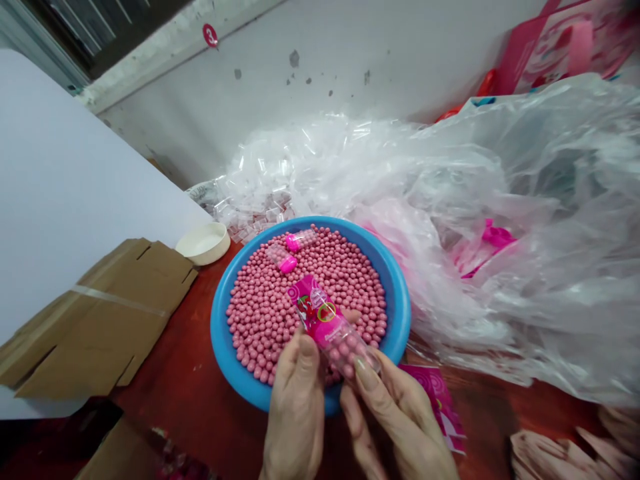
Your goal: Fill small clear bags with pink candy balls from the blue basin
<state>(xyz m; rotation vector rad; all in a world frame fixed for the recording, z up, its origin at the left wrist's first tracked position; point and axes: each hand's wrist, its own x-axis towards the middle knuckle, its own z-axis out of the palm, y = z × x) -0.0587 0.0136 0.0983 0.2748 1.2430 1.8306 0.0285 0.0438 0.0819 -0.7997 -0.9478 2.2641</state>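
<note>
A blue basin [401, 313] full of small pink balls [260, 300] stands in front of me. Over its near side I hold a small clear container [345, 350] with a bright pink printed label and several pink balls at its lower end. My left hand [296, 413] is closed on its left side, thumb up. The fingers of my right hand [405, 417] pinch the lower end, thumb on top. Two clear tubes with bright pink caps, one [301, 239] behind the other [281, 258], lie on the balls.
Clear plastic bags [450, 173] are heaped behind and right of the basin, with small clear tubes [265, 210] beside them. A white lid [204, 244] and flattened cardboard [105, 307] lie left on the red table [185, 373]. A pink printed card [437, 403] sits at right.
</note>
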